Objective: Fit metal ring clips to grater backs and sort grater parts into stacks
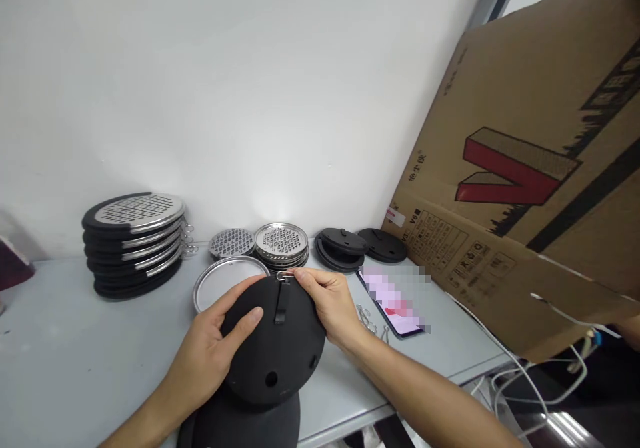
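Observation:
A round black disc point(287, 355) with a small hole and a raised clip is held up before me, tilted. My left hand point(215, 341) grips its left edge, thumb lying across the face. At the top edge, my right hand point(327, 298) pinches a small wire ring point(283, 275) beside the clip, its other fingers behind the disc. Beneath, another black disc point(250, 425) shows in part. Behind my hands lies a pale round lid-like disc with a metal rim point(200, 281). Several small metal rings point(367, 318) lie right of my right hand.
A stack of black-and-metal perforated discs point(135, 248) stands at left. Against the wall are perforated metal plates point(281, 241) and black discs point(343, 245). A phone point(393, 305) lies at right, near a large cardboard box point(520, 188) and white cables point(530, 381).

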`<state>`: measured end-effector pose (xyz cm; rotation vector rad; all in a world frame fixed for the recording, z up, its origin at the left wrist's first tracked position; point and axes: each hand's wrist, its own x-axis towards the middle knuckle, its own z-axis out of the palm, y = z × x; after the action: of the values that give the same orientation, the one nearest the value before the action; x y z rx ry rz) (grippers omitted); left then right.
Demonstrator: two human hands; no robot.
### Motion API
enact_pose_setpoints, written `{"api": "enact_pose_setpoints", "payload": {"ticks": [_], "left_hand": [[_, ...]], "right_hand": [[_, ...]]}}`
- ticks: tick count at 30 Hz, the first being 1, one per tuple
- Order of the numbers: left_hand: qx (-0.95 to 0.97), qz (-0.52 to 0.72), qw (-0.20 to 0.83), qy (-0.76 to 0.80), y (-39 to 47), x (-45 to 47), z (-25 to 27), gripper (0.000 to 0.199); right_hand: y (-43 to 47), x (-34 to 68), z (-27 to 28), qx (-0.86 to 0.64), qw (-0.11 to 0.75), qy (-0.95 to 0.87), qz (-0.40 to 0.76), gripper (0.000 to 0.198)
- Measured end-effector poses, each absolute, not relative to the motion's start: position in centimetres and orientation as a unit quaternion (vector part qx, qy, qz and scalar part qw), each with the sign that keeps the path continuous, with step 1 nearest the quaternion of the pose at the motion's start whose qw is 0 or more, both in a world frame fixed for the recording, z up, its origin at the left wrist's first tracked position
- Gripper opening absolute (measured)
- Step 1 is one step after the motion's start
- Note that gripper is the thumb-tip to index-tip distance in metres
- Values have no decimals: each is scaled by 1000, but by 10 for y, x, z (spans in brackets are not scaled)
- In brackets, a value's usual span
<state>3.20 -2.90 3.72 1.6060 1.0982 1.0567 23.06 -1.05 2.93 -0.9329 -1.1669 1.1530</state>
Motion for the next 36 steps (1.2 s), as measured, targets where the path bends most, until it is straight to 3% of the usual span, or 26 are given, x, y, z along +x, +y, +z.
{"api": "enact_pose_setpoints", "payload": {"ticks": [7, 11, 12, 14, 18, 21, 25, 29, 31, 34, 36], "left_hand": [[651, 422, 463, 429, -28, 33, 38, 51], [564, 476, 482, 471, -22, 20, 54, 56], [520, 500, 499, 480, -20, 16, 59, 58], [437, 534, 537, 485, -16, 10, 66, 57], [359, 543, 582, 487, -10, 5, 64, 49], [341, 526, 609, 486, -10, 9, 55, 49], [350, 494, 648, 462, -14, 16, 45, 52], [398, 473, 663, 422, -17, 22, 41, 58], [422, 465, 664, 407, -17, 22, 38, 60], [465, 464, 636, 404, -15, 20, 34, 56], [520, 456, 596, 409, -14, 18, 31, 52]], "right_hand": [[-7, 230, 39, -375, 577, -511, 515, 27], [0, 281, 64, -427, 668, -481, 374, 26], [-1, 298, 67, -471, 655, -498, 319, 25], [-9, 327, 62, -555, 572, -548, 254, 22], [-28, 352, 24, -614, 371, -616, 326, 24], [-34, 350, 7, -610, 308, -650, 332, 24], [-30, 330, 29, -571, 390, -634, 347, 35], [-22, 288, 49, -413, 401, -568, 589, 47], [-19, 269, 49, -347, 387, -557, 647, 47], [-16, 268, 49, -342, 440, -535, 635, 39], [-15, 291, 55, -393, 508, -527, 556, 35]]}}
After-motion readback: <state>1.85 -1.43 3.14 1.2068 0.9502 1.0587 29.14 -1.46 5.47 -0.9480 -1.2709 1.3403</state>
